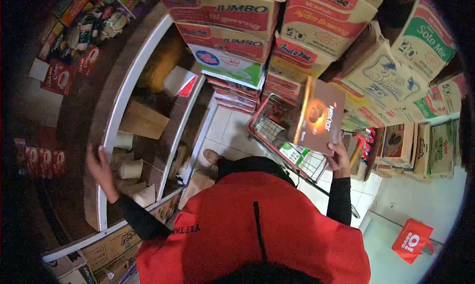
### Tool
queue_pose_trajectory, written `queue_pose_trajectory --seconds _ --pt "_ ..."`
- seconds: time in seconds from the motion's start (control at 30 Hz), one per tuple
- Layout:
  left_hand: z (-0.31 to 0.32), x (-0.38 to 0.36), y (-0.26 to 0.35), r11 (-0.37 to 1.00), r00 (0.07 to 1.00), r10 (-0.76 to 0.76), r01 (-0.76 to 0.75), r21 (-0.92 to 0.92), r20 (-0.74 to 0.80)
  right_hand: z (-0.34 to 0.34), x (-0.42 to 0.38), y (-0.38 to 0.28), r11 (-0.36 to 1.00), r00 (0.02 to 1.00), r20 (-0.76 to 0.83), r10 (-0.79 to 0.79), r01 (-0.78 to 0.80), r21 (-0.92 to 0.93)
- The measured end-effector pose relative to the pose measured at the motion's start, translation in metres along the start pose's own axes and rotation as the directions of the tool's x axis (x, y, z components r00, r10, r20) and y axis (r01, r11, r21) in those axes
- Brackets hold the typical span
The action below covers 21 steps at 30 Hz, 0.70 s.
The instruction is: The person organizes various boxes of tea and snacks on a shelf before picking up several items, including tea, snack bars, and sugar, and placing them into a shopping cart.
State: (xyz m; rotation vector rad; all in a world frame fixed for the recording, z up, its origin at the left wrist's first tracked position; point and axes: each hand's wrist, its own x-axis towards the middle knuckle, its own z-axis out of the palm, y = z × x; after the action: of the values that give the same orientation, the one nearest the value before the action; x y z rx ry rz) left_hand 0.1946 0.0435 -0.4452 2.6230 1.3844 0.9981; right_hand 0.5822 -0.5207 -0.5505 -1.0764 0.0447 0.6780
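Note:
My right hand (339,160) grips the lower edge of a brown Nextar box (319,116) and holds it up over a red shopping cart (277,131). My left hand (100,166) reaches out to the left, fingers spread, resting on the white rim of a shelf (129,81); it holds nothing. Pale cups and cardboard pieces (131,169) lie on the shelf level just beside that hand. My red top (257,234) and black sleeves fill the bottom of the view.
Stacked cartons of instant noodles (321,22) and a Jumbo carton (222,12) rise ahead. More cartons (420,145) line the right. Snack packets (74,27) fill the upper left shelves. A red bag (412,240) lies on the tiled floor at lower right.

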Motion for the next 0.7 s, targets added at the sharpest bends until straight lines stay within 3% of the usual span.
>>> queue_pose_trajectory --seconds 0.03,0.07,0.13,0.2,0.27,0.3,0.43,0.5,0.53,0.6,0.67,0.7 --pt "-0.007 -0.003 -0.015 0.992 0.997 -0.073 0.072 0.103 0.008 -0.028 -0.004 0.013 1.000 1.000 -0.009 0.006 -0.005 0.002" --pt "-0.013 -0.005 -0.031 0.992 0.997 -0.070 0.069 0.102 0.015 -0.057 -0.005 0.029 0.996 0.990 -0.106 0.088 -0.089 0.000" --pt "-0.020 -0.007 -0.059 0.925 0.982 -0.186 0.187 0.332 -0.033 -0.060 -0.014 0.043 0.984 0.924 -0.340 0.174 -0.174 0.033" --pt "-0.017 -0.003 -0.080 0.886 0.987 -0.121 0.156 0.438 -0.107 -0.073 -0.008 0.081 0.981 0.944 -0.296 0.143 -0.095 0.171" --pt "-0.012 -0.007 -0.078 0.829 0.981 -0.054 0.147 0.539 -0.185 -0.083 -0.001 0.103 0.979 0.915 -0.350 0.200 -0.196 0.048" --pt "-0.010 -0.005 -0.074 0.820 0.973 -0.124 0.210 0.532 -0.193 -0.083 0.004 0.111 0.988 0.938 -0.312 0.153 -0.134 0.083" --pt "-0.012 -0.009 -0.045 0.780 0.927 -0.294 0.374 0.501 -0.234 -0.104 0.044 0.117 0.963 0.925 -0.284 0.253 -0.268 -0.017" --pt "-0.012 -0.010 -0.036 0.795 0.928 -0.290 0.369 0.481 -0.233 -0.117 0.067 0.106 0.924 0.981 -0.030 0.191 -0.190 -0.332" --pt "-0.012 -0.010 -0.032 0.811 0.930 -0.284 0.362 0.460 -0.232 -0.118 0.075 0.095 0.863 0.986 0.010 0.169 -0.143 -0.484" --pt "-0.013 -0.012 -0.018 0.784 0.922 -0.299 0.384 0.488 -0.245 -0.114 0.090 0.069 0.737 0.946 0.066 0.317 -0.202 -0.645" --pt "-0.012 -0.011 -0.018 0.753 0.912 -0.316 0.408 0.517 -0.261 -0.145 0.111 0.077 0.685 0.919 0.101 0.381 -0.207 -0.698" --pt "-0.010 -0.011 -0.025 0.763 0.918 -0.284 0.391 0.515 -0.276 -0.153 0.116 0.080 0.579 0.879 0.059 0.472 -0.259 -0.773"
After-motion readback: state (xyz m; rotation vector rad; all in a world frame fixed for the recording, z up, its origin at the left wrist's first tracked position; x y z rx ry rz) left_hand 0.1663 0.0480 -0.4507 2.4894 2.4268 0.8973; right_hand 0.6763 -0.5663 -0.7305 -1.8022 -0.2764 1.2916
